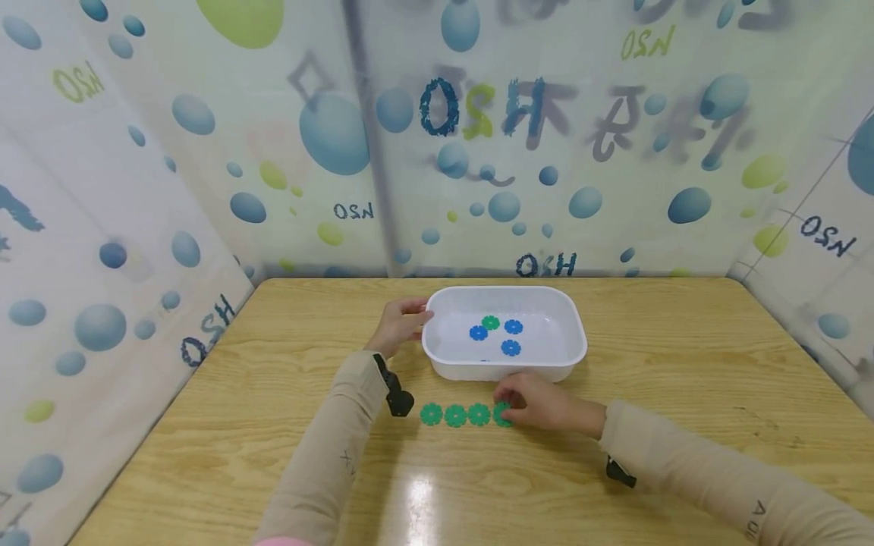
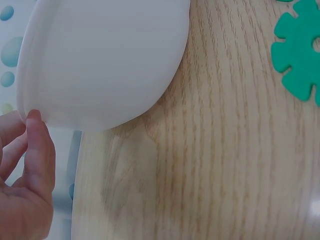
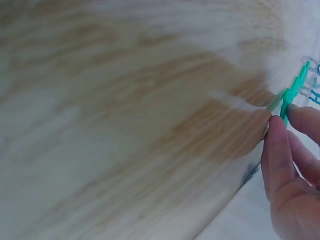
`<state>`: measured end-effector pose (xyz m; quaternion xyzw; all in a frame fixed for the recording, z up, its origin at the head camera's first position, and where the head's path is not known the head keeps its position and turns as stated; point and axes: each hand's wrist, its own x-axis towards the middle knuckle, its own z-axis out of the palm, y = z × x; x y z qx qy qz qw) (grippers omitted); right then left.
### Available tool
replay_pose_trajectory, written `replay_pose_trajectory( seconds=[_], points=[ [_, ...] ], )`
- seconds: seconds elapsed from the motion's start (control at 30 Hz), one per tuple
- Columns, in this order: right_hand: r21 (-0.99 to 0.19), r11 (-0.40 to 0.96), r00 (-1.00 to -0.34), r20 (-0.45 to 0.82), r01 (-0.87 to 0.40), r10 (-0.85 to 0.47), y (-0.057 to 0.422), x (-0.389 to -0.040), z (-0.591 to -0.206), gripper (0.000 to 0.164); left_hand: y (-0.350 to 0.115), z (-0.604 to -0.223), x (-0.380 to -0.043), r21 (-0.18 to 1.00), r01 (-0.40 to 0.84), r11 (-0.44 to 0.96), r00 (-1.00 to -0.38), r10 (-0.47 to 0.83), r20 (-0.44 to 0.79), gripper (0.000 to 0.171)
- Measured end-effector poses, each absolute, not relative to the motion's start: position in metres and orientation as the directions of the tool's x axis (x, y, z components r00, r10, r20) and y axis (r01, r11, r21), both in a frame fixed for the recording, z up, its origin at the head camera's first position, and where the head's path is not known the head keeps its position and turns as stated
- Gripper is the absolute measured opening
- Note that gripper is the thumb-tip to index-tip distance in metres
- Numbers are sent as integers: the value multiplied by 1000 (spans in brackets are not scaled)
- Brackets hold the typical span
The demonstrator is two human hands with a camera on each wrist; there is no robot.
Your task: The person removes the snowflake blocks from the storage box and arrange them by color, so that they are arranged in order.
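Left hand point(image 1: 398, 326), centre of head view: thumb and fingers pinch the rim of the white basin point(image 1: 471, 371) at its left end. Left wrist view agrees, fingertips on the rim at the left edge of the frame.

Right hand point(image 1: 542, 402), just below the basin, right of frame centre: thumb and fingers pinch the end green disc point(image 1: 503, 415), partly hidden by the fingers. Three more green discs point(image 1: 455, 415) run left from it in a straight row, below the basin in the frame. Neighbours look touching; can't tell if they interlock. Right wrist view gets the row edge-on at the right edge, pinched at its near end. Flat on the worktop point(image 1: 683, 379) or lifted off it: can't tell.

Basin is upright, at the centre of the frame, towards the far edge of the worktop. Inside, on its floor: one loose green disc point(image 1: 490, 323) and three blue discs point(image 1: 510, 347). All have notched edges.

Worktop is light wood grain, glare patch at bottom centre. Beige sleeves point(image 1: 321, 455) on both arms, black device point(image 1: 396, 390) at the left wrist, another dark one under the right. Wall covering point(image 1: 273, 227) behind: blue and green bubbles, reversed H2O lettering.
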<state>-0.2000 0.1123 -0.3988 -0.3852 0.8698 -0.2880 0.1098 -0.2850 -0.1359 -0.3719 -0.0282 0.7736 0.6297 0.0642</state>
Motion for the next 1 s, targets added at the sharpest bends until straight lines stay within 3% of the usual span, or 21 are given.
replay_pose_trajectory(
  seconds=[0.63,1.0],
  points=[
    [-639,526,-695,20,-562,-718,119,-197,-391,19,-136,-377,-288,972,-128,198,-990,25,-135,33],
    [-726,397,-670,118,-562,-733,121,-201,-344,14,-136,-376,-287,970,-133,202,-990,16,-139,33]
  ],
)
